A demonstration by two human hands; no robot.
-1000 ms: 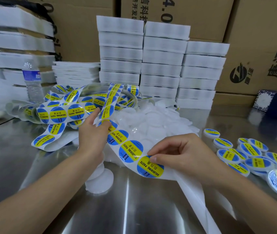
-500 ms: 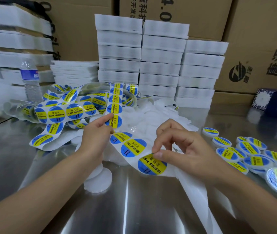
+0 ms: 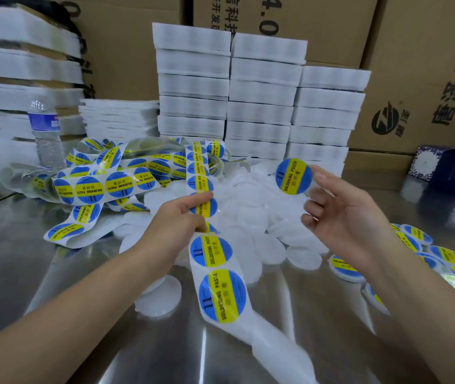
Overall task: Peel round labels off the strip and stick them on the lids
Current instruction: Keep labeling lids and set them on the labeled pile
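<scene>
A long white strip [image 3: 215, 275] carrying round blue-and-yellow "SOLDERING PASTE" labels runs from a tangled heap at the left down to the table's front. My left hand [image 3: 177, 220] pinches this strip at mid-table. One peeled round label [image 3: 293, 176] hangs in the air from the fingertips of my right hand [image 3: 342, 214], which is raised to the right of the strip. Behind and between my hands lies a pile of plain white round lids [image 3: 251, 214]. Several lids with labels on them [image 3: 414, 236] lie at the right.
Stacks of white foam trays [image 3: 262, 92] stand behind the lid pile, with cardboard boxes behind them. A water bottle [image 3: 44, 131] stands at the left by more tray stacks. A blue patterned box [image 3: 453, 173] sits at the far right. The table [image 3: 54, 278] is shiny metal.
My right hand has pulled one label free of the strip and lifted it up and to the right. The freed strip end has dropped and swung toward the front. My left hand kept its grip.
</scene>
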